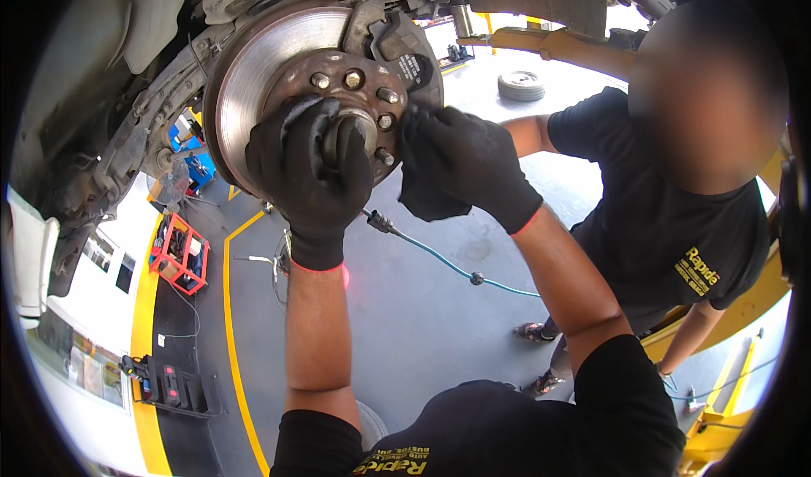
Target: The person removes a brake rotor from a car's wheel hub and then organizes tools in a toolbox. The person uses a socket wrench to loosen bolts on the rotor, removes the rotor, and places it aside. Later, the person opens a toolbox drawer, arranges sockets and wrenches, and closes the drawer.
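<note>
A shiny worn brake disc [239, 97] with a rusty hub face [291, 80] and several wheel studs [388, 96] fills the upper middle. My left hand [308, 168], in a black glove, wraps its fingers and thumb round the protruding round hub centre [358, 128]. Right of the hub, my right hand [469, 152], also in a black glove, has its fingers curled in close to the studs. What those fingers hold, if anything, is hidden. A dark brake caliper [404, 42] sits over the disc's upper right edge. A co-worker's forearm [525, 134] passes behind my right hand.
A co-worker [693, 215] in a black shirt stands close on the right. Below the disc runs a blue-green hose [435, 257] with a dark connector [380, 221]. A red tool cart [179, 255] stands at left, a wheel [521, 86] lies behind, and yellow lift parts [718, 316] are at right.
</note>
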The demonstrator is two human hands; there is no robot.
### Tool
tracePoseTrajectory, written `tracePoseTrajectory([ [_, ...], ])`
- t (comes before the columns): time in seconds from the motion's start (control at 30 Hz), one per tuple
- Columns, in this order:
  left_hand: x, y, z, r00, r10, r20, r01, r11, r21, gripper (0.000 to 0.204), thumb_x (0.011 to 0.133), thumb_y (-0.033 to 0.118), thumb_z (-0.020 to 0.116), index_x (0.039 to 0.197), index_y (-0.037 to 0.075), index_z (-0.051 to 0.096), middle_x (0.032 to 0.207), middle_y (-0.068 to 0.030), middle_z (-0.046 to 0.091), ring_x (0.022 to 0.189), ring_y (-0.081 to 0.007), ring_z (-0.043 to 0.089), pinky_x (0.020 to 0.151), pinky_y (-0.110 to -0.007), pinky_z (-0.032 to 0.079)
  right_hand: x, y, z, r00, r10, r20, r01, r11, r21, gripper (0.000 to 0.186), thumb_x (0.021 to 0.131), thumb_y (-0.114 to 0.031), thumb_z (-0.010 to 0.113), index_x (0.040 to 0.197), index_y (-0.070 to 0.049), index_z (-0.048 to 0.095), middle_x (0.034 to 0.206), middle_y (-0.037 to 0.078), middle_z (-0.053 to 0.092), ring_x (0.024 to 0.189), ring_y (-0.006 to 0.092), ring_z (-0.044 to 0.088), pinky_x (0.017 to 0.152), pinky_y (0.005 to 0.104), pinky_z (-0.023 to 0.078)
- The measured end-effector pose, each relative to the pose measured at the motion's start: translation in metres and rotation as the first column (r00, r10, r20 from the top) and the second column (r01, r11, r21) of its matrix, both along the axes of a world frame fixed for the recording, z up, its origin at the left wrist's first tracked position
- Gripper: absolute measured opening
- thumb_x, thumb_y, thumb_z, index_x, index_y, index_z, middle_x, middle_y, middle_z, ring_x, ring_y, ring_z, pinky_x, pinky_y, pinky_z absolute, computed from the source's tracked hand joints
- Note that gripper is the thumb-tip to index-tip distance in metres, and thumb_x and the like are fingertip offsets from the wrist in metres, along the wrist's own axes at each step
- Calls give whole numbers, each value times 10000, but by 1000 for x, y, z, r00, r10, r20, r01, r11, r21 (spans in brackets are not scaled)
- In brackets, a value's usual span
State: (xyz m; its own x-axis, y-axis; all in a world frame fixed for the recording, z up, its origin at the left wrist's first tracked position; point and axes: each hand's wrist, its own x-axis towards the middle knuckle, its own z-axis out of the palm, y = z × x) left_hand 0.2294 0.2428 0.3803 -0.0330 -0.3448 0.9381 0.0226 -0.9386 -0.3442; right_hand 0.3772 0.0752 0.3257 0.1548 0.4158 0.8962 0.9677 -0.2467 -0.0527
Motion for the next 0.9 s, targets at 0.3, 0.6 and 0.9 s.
tracePoseTrajectory([
  [0.3, 0, -2, -1, 1000, -4, -11, 4, 1000, -21, 189, 937, 169, 748, 1073, 37, 758, 1111, -128, 745, 1035, -343, 696, 917, -476, 557, 2, 2, 22, 995, -24, 93, 2, 972, 235, 633, 831, -331, 819, 1422, -162, 666, 966, 133, 701, 766, 346, 728, 619, 477, 563],
  [0.6, -1, -7, 3, 1000, 16, 21, -16, 1000, 3, 215, 899, 225, 772, 1047, 71, 783, 1099, -109, 743, 972, -346, 681, 852, -480, 520, -10, -20, -44, 985, 164, 49, -168, 980, 104, 446, 878, -180, 785, 1307, -118, 681, 1092, 147, 721, 835, 340, 745, 669, 455, 602],
  [0.9, 3, -14, -3, 999, -44, 31, 46, 997, -58, 200, 891, 186, 784, 1052, 68, 785, 1109, -114, 749, 1003, -335, 684, 906, -467, 535, 11, -12, 40, 959, -23, 282, -124, 862, 492, 409, 825, -177, 827, 1227, -173, 755, 1138, 126, 690, 989, 341, 671, 810, 461, 566],
])
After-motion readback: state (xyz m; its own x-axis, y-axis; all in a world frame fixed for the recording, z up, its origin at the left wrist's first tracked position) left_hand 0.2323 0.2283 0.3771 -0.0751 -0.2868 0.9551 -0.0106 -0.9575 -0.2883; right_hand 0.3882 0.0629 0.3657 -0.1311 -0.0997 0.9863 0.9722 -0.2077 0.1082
